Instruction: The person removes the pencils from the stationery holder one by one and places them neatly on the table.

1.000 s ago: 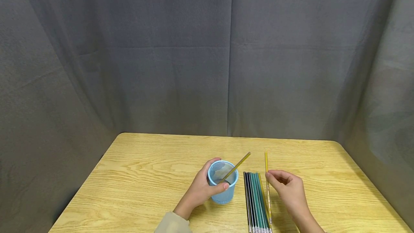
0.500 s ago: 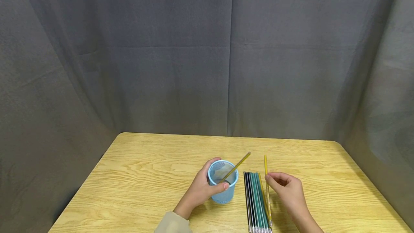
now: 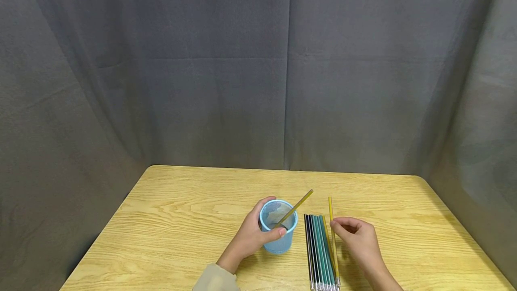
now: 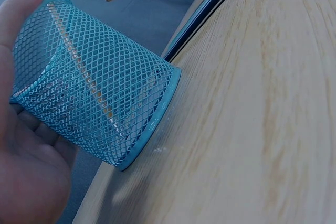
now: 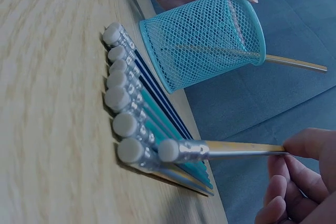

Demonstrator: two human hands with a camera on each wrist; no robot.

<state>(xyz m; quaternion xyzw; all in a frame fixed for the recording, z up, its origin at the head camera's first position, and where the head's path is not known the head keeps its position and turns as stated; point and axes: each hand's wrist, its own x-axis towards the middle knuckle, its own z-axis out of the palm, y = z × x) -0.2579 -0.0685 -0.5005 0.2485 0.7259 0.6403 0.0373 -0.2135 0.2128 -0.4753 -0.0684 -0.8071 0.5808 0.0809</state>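
A light-blue mesh pencil cup (image 3: 278,242) stands on the table, and my left hand (image 3: 251,236) grips it, thumb at the near rim. One yellow pencil (image 3: 300,202) leans inside it, its upper end sticking out to the right. Between thumb and fingertips, my right hand (image 3: 361,242) pinches another yellow pencil (image 5: 236,149) near its middle. The white eraser end of this pencil points toward the wrist camera, just over the row's edge. Lying side by side between cup and right hand are several pencils (image 3: 317,246): dark ones on the left, green ones, then a yellow one.
The wood-grain table (image 3: 194,201) has rounded far corners. Grey curtains (image 3: 218,102) hang behind it and along both sides. In the right wrist view, the row's white erasers (image 5: 126,124) line up unevenly close to the camera.
My right hand has shifted slightly toward me and left, bringing the pinched yellow pencil nearer the row. My left hand, the cup and the leaning pencil have stayed put.
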